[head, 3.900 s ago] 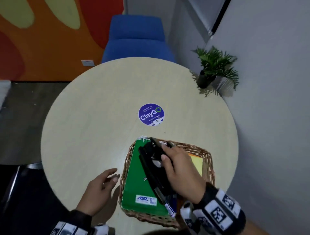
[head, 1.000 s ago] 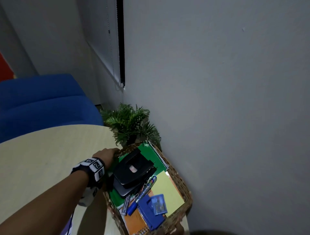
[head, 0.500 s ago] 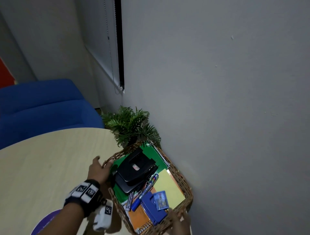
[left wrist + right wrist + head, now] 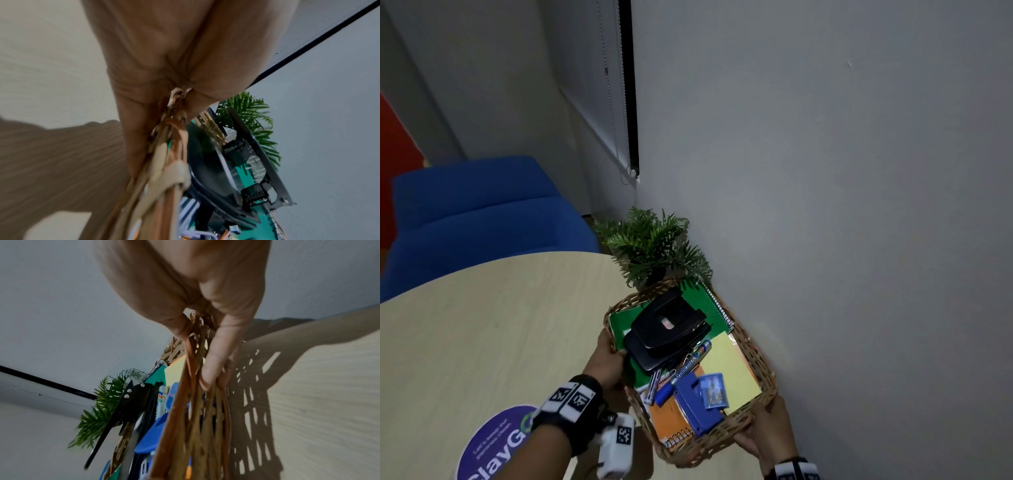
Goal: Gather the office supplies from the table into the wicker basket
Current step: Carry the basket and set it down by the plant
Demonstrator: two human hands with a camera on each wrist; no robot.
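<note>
Seemingly the gathering is all but finished; the wicker basket (image 4: pixel 751 353) sits at the edge of the round surface (image 4: pixel 493 322), just beside the wall and a small potted plant (image 4: pixel 654 246), and it is full, while the part of the surface that shows carries only a purple sticker (image 4: pixel 496 442); whether any supply lies out of view cannot be told. The left hand (image 4: pixel 604 363) grips the basket's near-left rim, thumb inside and fingers outside, as the left wrist view shows; the right hand (image 4: pixel 767 431) grips the near-right corner, fingers curled against the weave; each grip is closed on wicker and holds nothing else. Counted inside: one black hole punch (image 4: pixel 666 329) lying on one green spiral notebook (image 4: pixel 705 308); one yellow pad (image 4: pixel 729 366); one orange spiral notebook (image 4: pixel 671 421); one blue stapler-like tool (image 4: pixel 695 407) with one small clear blue box (image 4: pixel 714 390) on it; one blue marker (image 4: pixel 685 370); two slimmer pens or so (image 4: pixel 655 380), too crowded to count surely. What seems left, as a judgement, is only to settle the basket in place.
</note>
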